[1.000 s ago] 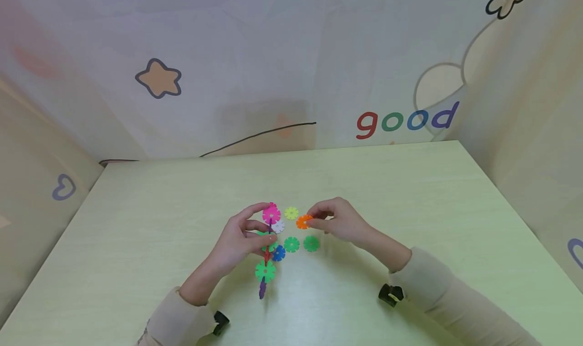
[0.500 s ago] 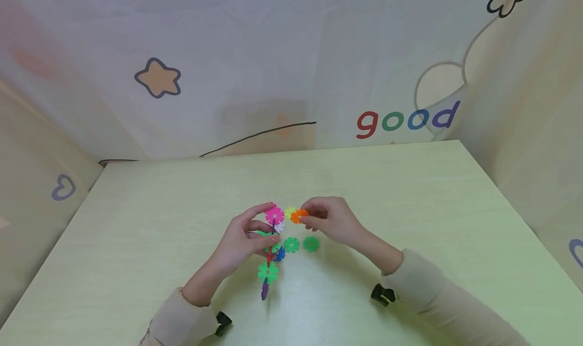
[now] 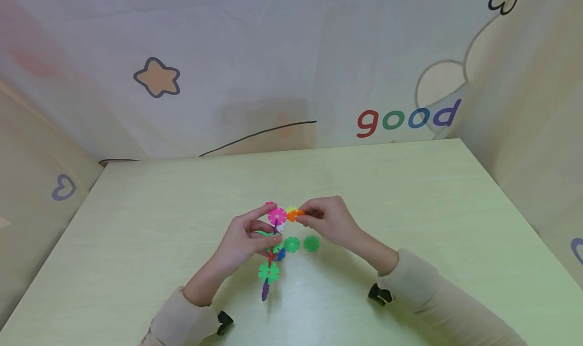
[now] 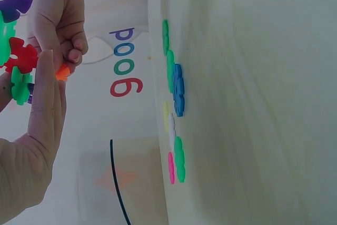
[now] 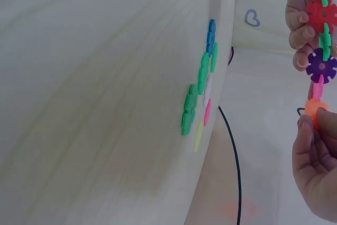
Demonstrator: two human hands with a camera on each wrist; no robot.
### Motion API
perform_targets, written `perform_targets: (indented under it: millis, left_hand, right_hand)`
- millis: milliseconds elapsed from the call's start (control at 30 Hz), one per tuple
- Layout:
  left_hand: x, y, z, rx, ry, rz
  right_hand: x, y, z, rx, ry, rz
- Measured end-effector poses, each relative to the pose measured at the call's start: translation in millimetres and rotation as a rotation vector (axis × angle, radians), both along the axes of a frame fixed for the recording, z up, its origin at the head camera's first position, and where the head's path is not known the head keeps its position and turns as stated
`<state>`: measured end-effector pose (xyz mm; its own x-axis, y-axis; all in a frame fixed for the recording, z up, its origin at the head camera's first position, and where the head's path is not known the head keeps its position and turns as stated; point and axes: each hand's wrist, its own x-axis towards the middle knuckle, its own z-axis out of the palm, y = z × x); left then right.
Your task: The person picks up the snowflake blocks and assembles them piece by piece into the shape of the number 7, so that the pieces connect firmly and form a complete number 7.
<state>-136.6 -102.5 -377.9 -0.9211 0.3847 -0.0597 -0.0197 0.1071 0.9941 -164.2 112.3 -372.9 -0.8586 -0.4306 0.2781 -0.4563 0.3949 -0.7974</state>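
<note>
My left hand (image 3: pixel 246 239) grips a chain of flower-shaped interlocking plastic discs (image 3: pixel 268 272), held above the table. Pink (image 3: pixel 277 215), purple, green and red (image 4: pixel 22 55) discs are linked edge to edge at right angles, with another green and a purple disc (image 3: pixel 265 289) at the near end. Between thumb and fingers of my right hand (image 3: pixel 333 220) is an orange disc (image 3: pixel 293 215). In the right wrist view the orange disc (image 5: pixel 315 107) meets the edge of the chain's pink disc (image 5: pixel 317 89); whether their slots are engaged I cannot tell.
Loose discs lie flat on the pale table (image 3: pixel 401 199) beneath my hands: two green ones (image 3: pixel 292 244) (image 3: pixel 311 243), a blue (image 3: pixel 281 255), a white (image 3: pixel 281 227), a yellow (image 4: pixel 166 117), a pink (image 4: pixel 171 168) and another green (image 4: pixel 180 159). A printed curtain (image 3: pixel 255 47) borders the table's back.
My right hand has moved left with the orange disc, bringing it up to the chain's pink disc and turning it more edge-on. My left hand and the chain have shifted slightly right.
</note>
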Motion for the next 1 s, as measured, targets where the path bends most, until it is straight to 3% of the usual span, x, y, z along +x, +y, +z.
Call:
perform_targets:
  millis: [333, 633, 1000]
  left_hand:
    - [1.1, 4.1, -2.4, -0.008, 0.003, 0.042]
    - [2.8, 9.2, -3.5, -0.028, 0.037, 0.081]
    - [2.5, 10.8, -1.4, -0.078, 0.107, 0.076]
  right_hand:
    - [3.5, -5.9, -3.8, 0.007, 0.196, -0.006]
    - [5.5, -7.4, -6.6, -0.046, 0.223, -0.007]
    - [3.6, -8.7, -7.5, -0.066, 0.278, -0.002]
